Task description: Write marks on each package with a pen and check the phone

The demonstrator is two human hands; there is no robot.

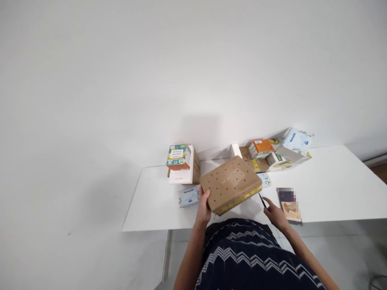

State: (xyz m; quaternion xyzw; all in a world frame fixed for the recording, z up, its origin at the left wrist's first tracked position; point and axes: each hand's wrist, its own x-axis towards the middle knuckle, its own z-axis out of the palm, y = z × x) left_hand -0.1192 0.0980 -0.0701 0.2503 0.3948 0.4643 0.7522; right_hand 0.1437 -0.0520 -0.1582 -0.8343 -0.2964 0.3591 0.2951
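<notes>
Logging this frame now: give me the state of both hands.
Left hand: closed on the left edge of the perforated cardboard box, holding it.
Right hand: closed on a thin dark pen-like tool, just right of the box.

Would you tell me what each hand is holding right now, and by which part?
The left hand grips the perforated cardboard box by its near left corner. The right hand holds a thin dark pen by its lower end.
</notes>
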